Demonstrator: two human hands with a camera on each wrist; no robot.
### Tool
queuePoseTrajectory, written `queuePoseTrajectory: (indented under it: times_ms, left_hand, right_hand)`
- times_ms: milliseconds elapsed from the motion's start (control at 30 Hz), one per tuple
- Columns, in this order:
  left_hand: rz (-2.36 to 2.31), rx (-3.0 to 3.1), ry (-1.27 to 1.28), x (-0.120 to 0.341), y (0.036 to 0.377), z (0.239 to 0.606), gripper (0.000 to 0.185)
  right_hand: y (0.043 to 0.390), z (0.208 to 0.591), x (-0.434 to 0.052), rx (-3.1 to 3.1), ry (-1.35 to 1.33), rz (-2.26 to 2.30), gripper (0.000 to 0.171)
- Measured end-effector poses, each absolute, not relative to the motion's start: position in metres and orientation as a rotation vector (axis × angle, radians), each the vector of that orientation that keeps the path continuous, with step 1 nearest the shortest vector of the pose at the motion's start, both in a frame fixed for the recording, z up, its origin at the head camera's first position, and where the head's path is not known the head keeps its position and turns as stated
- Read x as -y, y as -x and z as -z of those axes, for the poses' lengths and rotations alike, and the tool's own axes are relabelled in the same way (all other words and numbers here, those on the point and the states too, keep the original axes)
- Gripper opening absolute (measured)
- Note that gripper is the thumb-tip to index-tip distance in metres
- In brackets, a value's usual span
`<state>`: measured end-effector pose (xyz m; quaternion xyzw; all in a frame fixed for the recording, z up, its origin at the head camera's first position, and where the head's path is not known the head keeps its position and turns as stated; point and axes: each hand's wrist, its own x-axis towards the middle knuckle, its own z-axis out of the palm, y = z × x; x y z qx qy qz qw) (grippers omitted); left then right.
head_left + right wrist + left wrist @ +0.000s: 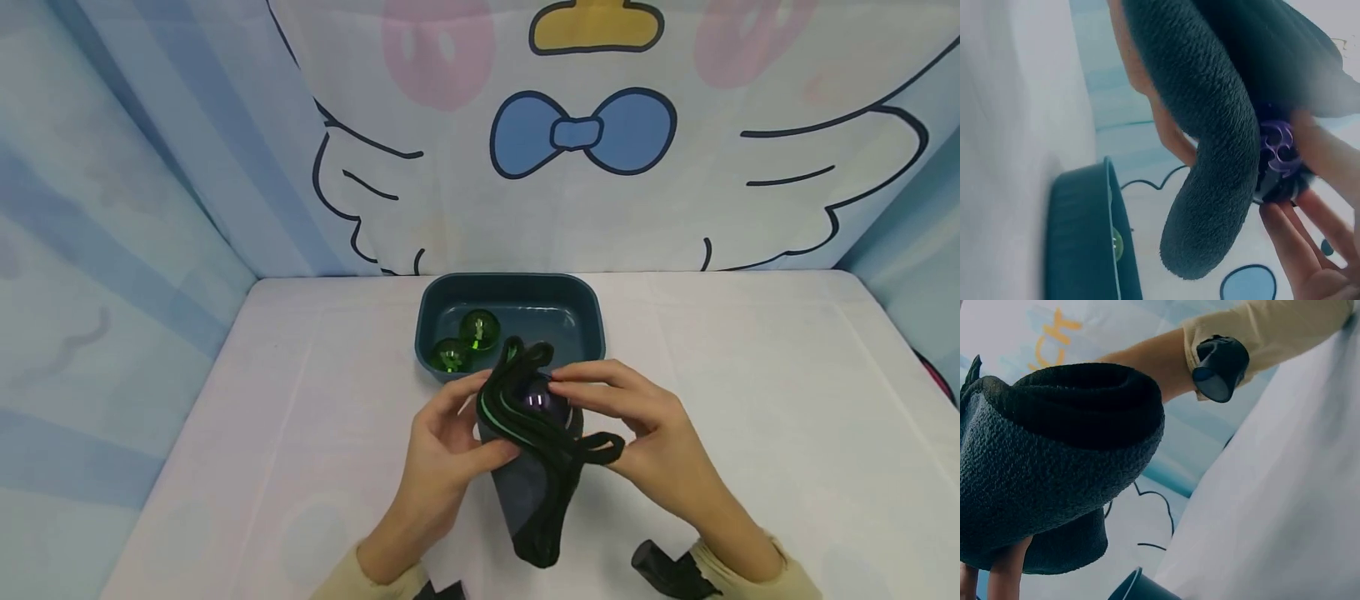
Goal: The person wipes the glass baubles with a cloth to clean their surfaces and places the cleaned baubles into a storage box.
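A dark grey cloth (521, 487) with a black edge and a thin green line hangs folded over the table. My left hand (450, 446) grips its left side, thumb in front. Fuzzy folds of the cloth fill much of the left wrist view. In the cloth's upper fold sits a dark, shiny purple ball (540, 400), partly covered. My right hand (648, 433) holds the ball between its fingers and thumb from the right. In the right wrist view, the ball (1280, 153) shows a light purple swirl mark.
A dark teal rectangular basin (551, 292) stands just beyond the hands, near the table's back edge. Two clear green balls (480, 329) lie in its left part. The white table (337, 467) meets a printed curtain (585, 217) at the back.
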<state>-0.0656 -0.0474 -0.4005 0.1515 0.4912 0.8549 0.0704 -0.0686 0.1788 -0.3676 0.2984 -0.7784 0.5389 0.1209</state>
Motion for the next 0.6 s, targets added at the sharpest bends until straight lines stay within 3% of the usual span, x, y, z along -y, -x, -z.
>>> queuePoseTrajectory:
  times_ms: [267,600]
  left_hand:
    - [-2.524,-1.502,-0.533,0.0485,0.0666,0.3996,0.056]
    - [-2.542,-1.490,-0.559,0.0483,0.0672,0.4022,0.061]
  right_hand:
    - [0.0689,0.3693,-0.1790,2.233,-0.894,-1.674,0.052]
    - [0.0692,0.3700,-0.1756,2.232,-0.730,-1.844,0.049]
